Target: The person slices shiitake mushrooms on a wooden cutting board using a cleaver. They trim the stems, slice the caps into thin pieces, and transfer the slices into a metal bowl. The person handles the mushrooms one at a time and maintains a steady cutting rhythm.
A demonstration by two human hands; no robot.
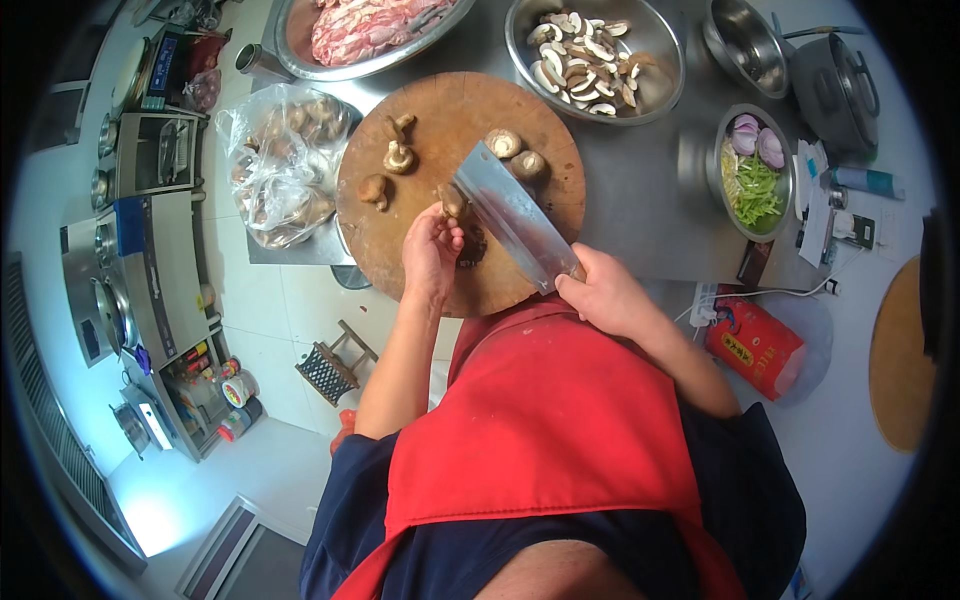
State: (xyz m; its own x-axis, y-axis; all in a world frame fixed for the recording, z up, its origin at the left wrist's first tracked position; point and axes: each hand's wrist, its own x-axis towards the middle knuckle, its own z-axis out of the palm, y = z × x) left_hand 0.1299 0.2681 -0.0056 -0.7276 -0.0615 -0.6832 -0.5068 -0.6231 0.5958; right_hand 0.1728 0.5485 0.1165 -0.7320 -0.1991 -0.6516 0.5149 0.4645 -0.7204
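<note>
My left hand [433, 244] pinches a brown mushroom [451, 201] over the round wooden chopping block [420, 277]. In my right hand [606, 291] is the handle of a Chinese cleaver [514, 217], its broad blade slanting up and left across the block. The blade's far end is close beside the held mushroom; whether they touch I cannot tell. Left of the blade lie several whole mushrooms [398, 157] with stems. Beyond it sit two mushrooms, one with a pale underside [502, 142] and a browner one [529, 166], partly behind the steel.
A clear plastic bag of mushrooms [281, 165] lies left of the block. Behind stand a steel basin of raw meat [352, 73] and a bowl of sliced mushrooms [664, 86]. Rightward are a bowl of cut vegetables [757, 184] and a dark lidded pot [832, 97]. A small stool [330, 371] is below left.
</note>
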